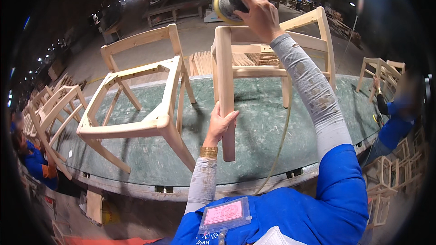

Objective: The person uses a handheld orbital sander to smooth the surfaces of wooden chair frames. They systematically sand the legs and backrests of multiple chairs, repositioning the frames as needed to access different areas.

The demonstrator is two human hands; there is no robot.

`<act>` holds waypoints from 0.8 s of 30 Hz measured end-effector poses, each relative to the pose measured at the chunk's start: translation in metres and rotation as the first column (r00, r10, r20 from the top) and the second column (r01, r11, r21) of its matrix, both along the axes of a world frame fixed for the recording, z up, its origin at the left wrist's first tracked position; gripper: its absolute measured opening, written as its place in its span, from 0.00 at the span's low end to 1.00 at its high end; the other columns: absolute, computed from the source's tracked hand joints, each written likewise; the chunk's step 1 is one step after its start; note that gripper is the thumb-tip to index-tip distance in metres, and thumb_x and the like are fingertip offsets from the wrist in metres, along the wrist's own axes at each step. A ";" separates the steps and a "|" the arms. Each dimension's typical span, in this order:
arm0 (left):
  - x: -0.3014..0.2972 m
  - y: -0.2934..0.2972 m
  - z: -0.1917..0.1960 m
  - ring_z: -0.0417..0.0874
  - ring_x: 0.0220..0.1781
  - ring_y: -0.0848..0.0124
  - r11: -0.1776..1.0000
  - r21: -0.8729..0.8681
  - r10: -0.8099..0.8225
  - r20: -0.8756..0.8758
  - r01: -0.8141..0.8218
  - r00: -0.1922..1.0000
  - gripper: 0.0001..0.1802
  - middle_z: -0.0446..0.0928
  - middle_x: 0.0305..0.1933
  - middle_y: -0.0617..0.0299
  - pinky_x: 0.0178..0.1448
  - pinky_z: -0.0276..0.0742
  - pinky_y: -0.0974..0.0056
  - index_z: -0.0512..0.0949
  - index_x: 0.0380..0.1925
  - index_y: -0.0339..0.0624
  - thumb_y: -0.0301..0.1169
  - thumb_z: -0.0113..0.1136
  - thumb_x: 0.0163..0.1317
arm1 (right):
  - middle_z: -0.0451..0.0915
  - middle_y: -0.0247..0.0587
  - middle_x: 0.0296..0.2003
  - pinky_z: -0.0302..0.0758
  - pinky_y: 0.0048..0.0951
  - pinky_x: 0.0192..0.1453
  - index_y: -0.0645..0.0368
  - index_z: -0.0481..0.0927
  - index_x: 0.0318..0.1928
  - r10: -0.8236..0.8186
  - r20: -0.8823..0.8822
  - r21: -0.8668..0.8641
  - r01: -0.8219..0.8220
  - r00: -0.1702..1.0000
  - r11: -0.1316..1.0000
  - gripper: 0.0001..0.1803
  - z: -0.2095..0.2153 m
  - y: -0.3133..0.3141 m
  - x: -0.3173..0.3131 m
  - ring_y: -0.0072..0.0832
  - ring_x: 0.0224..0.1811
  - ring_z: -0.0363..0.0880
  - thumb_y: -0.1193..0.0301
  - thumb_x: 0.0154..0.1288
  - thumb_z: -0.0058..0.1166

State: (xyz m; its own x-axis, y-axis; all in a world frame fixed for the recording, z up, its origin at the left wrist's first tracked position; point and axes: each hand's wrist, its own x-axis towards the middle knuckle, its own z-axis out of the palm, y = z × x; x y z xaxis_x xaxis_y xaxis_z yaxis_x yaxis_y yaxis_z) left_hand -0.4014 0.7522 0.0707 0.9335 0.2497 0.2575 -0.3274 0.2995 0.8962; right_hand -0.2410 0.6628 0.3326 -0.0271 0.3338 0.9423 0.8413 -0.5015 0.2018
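Observation:
My right hand (261, 16) is wrapped over the dark body of a round sander (232, 5), whose yellowish pad faces left. The sander is held up at the far end of a pale wooden chair frame (223, 59), just above its front leg top; whether it touches the wood I cannot tell. Lower down, my left hand (220, 124) grips that chair's leg, thumb across the near face. The frame stands on a worn green tabletop (259, 140). To the left, a second seatless chair frame (122, 129) stands upright on the same table.
A thin hose (284, 131) runs down over the table's near edge. Stacked wooden parts (200, 63) lie beyond the table. People in blue work at the far left (38, 165) and right (395, 127), beside more chair frames (379, 72). A cable (356, 22) hangs at the upper right.

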 end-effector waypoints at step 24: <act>0.000 0.000 -0.006 0.75 0.23 0.67 0.973 0.099 0.220 -0.110 -0.209 0.969 0.20 0.73 0.26 0.57 0.29 0.73 0.65 0.69 0.35 0.42 0.49 0.49 0.67 | 0.75 0.51 0.52 0.72 0.36 0.56 0.53 0.70 0.60 0.062 -0.916 0.352 0.720 0.396 0.599 0.39 -0.319 -0.483 -0.124 0.42 0.52 0.75 0.79 0.42 0.67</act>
